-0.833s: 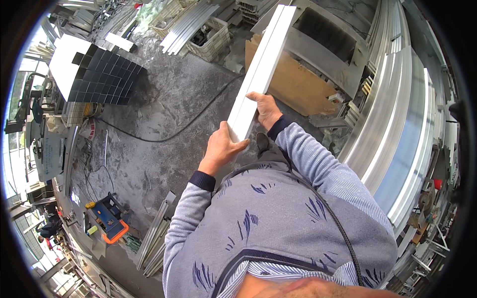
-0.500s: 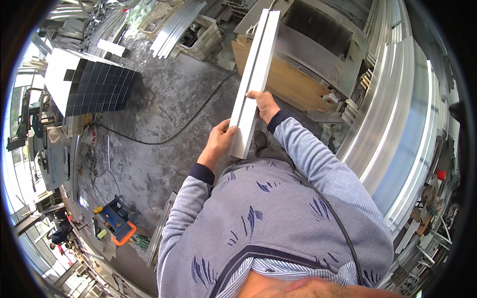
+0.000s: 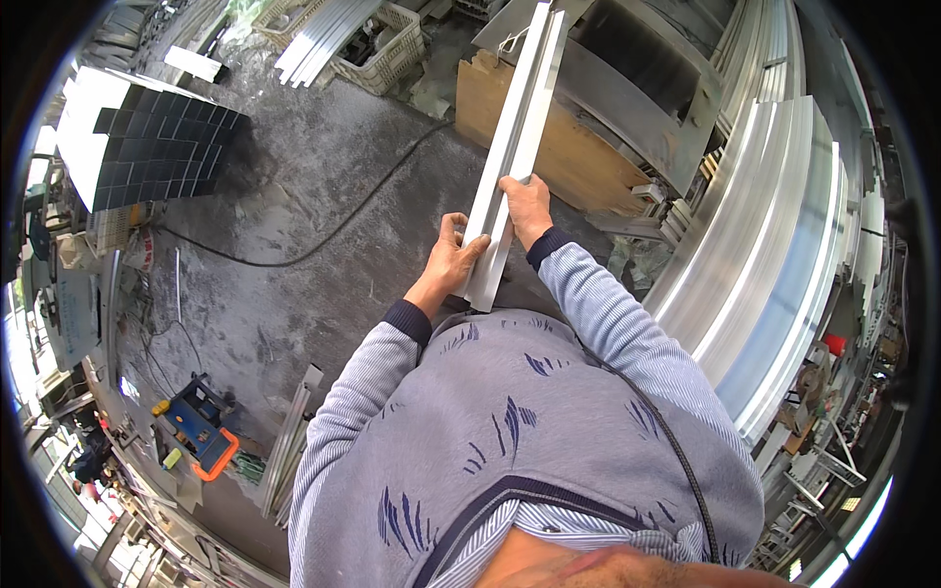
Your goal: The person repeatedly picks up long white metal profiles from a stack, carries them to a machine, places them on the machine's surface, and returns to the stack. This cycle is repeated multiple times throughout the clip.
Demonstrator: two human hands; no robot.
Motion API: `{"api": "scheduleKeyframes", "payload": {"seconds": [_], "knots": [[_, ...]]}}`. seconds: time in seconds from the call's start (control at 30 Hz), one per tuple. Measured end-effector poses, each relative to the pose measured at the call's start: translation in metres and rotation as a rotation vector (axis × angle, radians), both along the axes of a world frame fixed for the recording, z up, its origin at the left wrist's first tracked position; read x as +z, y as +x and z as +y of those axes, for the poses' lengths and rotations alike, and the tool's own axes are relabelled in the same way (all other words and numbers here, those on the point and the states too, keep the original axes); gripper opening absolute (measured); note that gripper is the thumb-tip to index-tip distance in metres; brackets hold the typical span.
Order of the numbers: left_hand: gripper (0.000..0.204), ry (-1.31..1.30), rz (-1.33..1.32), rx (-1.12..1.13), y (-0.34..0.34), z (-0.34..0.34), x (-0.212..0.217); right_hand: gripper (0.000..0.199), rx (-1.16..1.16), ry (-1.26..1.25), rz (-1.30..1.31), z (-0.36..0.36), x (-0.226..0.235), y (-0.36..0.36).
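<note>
A long pale metal profile (image 3: 516,137) with a groove along its length points away from my body, its near end close to my waist. My left hand (image 3: 454,257) grips its left edge near that end, thumb lying over the top face. Farther up on the opposite side, my right hand (image 3: 527,208) is closed round the right edge, thumb on top. The fingers underneath the profile are mostly hidden.
Long metal profiles (image 3: 720,255) lie stacked along the right. Ahead stand a wooden board (image 3: 549,137) and a plastic crate (image 3: 387,54). A dark-tiled stack (image 3: 162,147), a black cable (image 3: 323,240) and a blue tool box (image 3: 201,421) with an orange handle are on the left.
The profile has been rolled in my hands, so its groove now shows wider. My left thumb sits farther over it. The surroundings have shifted slightly left in view.
</note>
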State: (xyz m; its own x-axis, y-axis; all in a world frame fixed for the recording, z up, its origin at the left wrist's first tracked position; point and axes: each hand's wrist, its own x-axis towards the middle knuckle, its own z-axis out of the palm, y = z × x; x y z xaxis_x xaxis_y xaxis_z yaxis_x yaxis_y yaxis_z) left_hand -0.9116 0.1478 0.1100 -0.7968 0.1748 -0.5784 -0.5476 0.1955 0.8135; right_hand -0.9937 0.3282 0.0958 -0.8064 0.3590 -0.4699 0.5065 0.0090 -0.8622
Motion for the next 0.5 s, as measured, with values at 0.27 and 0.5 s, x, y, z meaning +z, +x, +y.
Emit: {"api": "scheduleKeyframes", "payload": {"seconds": [0.27, 0.5], "knots": [[0.058, 0.267, -0.293, -0.128, -0.003, -0.001, -0.018, 0.044, 0.027, 0.050, 0.074, 0.008, -0.011, 0.009], [0.054, 0.380, -0.255, -0.074, -0.016, -0.018, -0.014, 0.060, 0.186, 0.270, 0.073, 0.025, -0.014, 0.008]]}}
